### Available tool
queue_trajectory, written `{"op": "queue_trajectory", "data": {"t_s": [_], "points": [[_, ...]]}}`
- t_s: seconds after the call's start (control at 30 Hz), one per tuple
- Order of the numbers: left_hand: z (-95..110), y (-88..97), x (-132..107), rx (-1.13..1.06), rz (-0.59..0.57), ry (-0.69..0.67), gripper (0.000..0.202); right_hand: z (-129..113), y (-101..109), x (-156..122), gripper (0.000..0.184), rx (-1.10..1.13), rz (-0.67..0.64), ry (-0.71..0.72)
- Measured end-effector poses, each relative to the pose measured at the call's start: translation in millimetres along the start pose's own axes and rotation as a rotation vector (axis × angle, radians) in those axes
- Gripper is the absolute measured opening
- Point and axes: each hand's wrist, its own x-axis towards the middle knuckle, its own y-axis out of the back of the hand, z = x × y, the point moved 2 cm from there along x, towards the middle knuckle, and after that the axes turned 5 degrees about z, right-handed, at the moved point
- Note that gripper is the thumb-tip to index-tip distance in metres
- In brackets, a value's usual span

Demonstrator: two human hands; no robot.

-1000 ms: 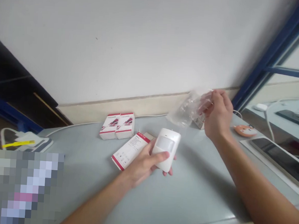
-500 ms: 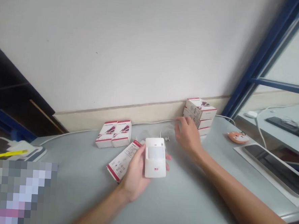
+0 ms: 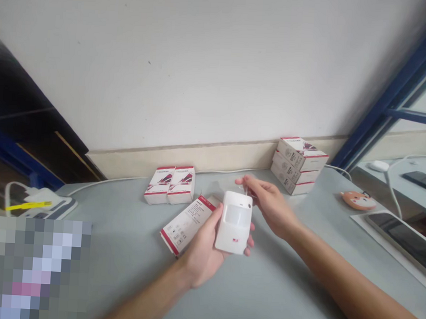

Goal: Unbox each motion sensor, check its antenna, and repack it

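Both hands meet on a white plastic box-shaped sensor [image 3: 234, 223], held upright just above the grey surface [image 3: 280, 289]. The left hand [image 3: 202, 255] is clamped around its body. The right hand [image 3: 273, 206], which a second ago held a clear plastic bag aloft, has let it go and now pinches at the sensor's top edge. A flat red-and-white carton [image 3: 185, 220] lies just beside the left hand.
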Motion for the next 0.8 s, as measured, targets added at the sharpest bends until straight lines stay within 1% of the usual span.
{"op": "queue_trajectory", "data": {"t_s": [0.1, 0.17, 0.23, 0.33, 0.43, 0.53, 0.67, 0.73, 0.8], "points": [[-15.1, 3.4, -1.0, 0.072, -0.005, 0.043, 0.059, -9.6, 22.5, 14.5, 0.036, 0.122, 0.212, 0.111], [-25.2, 4.6, -2.6, 0.112, -0.024, 0.074, 0.061, -20.8, 43.1, 23.6, 0.036, 0.211, 0.3, 0.191], [-32.5, 3.9, -4.5, 0.14, -0.047, 0.107, 0.065, -32.6, 63.7, 29.9, 0.034, 0.298, 0.353, 0.254], [-36.9, 1.1, -5.2, 0.145, -0.086, 0.149, 0.069, -46.3, 85.8, 32.9, 0.032, 0.323, 0.384, 0.343], [-37.4, -0.6, -1.3, 0.131, -0.142, 0.152, 0.069, -52.8, 97.4, 32.8, 0.029, 0.281, 0.371, 0.387], [-40.8, -0.1, 3.7, 0.113, -0.178, 0.15, 0.069, -55.8, 110.5, 34.7, 0.025, 0.341, 0.366, 0.397], [-49.5, -0.9, 4.4, 0.092, -0.238, 0.227, 0.068, -60.9, 133.4, 39.3, 0.016, 0.444, 0.39, 0.42], [-50.2, -2.1, 3.7, 0.083, -0.251, 0.238, 0.065, -63.3, 142.4, 40.3, 0.013, 0.484, 0.404, 0.393], [-48.0, -2.9, 4.1, 0.072, -0.237, 0.213, 0.062, -64.8, 149.0, 39.7, 0.012, 0.521, 0.438, 0.344]]}}
